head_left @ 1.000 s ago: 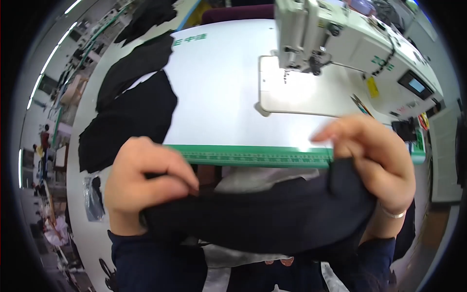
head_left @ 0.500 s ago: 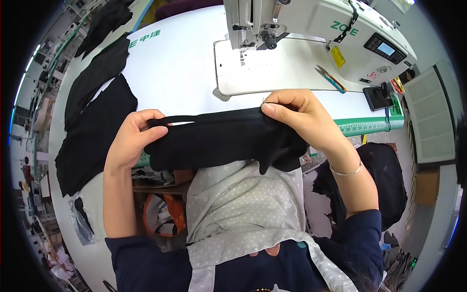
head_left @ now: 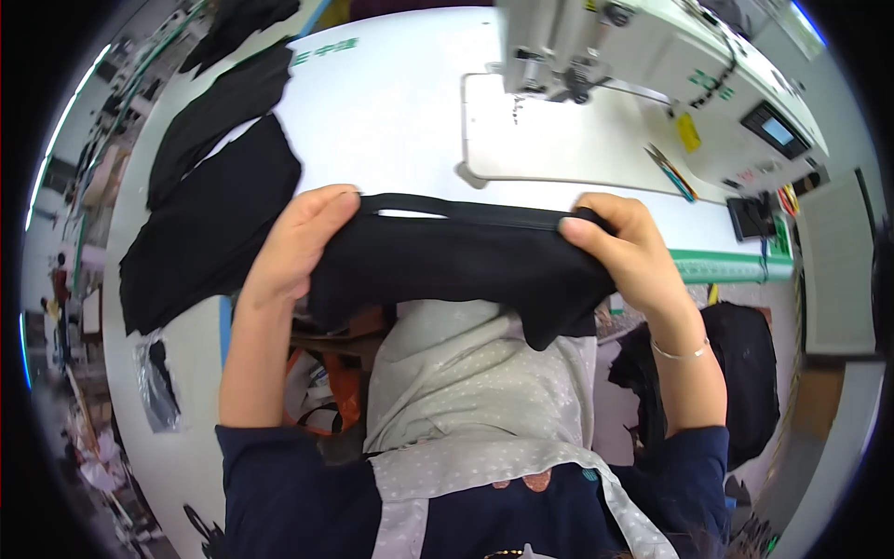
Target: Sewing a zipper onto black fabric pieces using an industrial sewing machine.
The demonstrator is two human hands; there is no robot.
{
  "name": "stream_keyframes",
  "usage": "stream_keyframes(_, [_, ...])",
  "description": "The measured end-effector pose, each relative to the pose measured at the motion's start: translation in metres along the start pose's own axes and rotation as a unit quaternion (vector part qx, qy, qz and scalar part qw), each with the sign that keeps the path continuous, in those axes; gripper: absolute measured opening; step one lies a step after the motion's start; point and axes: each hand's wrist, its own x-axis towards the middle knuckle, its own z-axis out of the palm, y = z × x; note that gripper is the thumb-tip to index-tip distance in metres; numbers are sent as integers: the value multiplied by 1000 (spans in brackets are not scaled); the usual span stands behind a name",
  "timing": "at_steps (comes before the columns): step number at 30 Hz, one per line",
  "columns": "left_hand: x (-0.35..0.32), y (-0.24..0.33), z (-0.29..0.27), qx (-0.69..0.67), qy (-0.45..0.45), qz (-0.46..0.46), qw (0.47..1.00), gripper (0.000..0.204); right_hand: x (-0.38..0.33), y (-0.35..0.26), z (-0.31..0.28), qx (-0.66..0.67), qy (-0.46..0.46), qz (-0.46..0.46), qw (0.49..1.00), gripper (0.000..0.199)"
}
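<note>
Between my hands a piece of black fabric [head_left: 447,256] is stretched out, its upper edge running nearly level. A narrow slit along that edge, nearer the left end, lets the white table show through. My left hand [head_left: 312,228] grips the upper left corner, thumb on top. At the upper right end my right hand [head_left: 619,238] pinches the cloth between thumb and fingers. The cloth's lower edge hangs loose in front of the grey dotted apron [head_left: 475,373], with one corner drooping toward the right.
Beyond the cloth stands a white sewing machine [head_left: 745,102], with thread snips [head_left: 672,173] lying on its bed. Black fabric pieces [head_left: 219,228] lie along the table's left side. A green ruler strip [head_left: 717,267] edges the table. More black cloth [head_left: 740,382] is heaped at the lower right.
Both hands and the cloth have shifted right in the picture, and the view itself has turned. My left hand has rolled so its back shows more; both hands still hold the cloth.
</note>
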Motion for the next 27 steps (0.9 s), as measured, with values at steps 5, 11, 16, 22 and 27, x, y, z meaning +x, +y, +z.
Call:
stream_keyframes(5, [-3, 4, 4, -57, -42, 15, 997, 42, 0, 11, 8, 115, 33, 22, 993, 31])
stream_keyframes(11, [-7, 9, 7, -23, -73, 25, 997, 33, 0, 24, 10, 177, 43, 35, 983, 36])
stream_keyframes(16, [-9, 10, 13, -115, -83, 0, 990, 19, 1, 33, 12, 159, 60, 35, 985, 38])
stream_keyframes(22, [-10, 9, 20, -108, -100, -47, 988, 13, 2, 36, 13, 144, 55, 38, 987, 40])
stream_keyframes(27, [-11, 6, 15, -54, -138, -9, 989, 9, 0, 37, 10, 124, 53, 42, 990, 41])
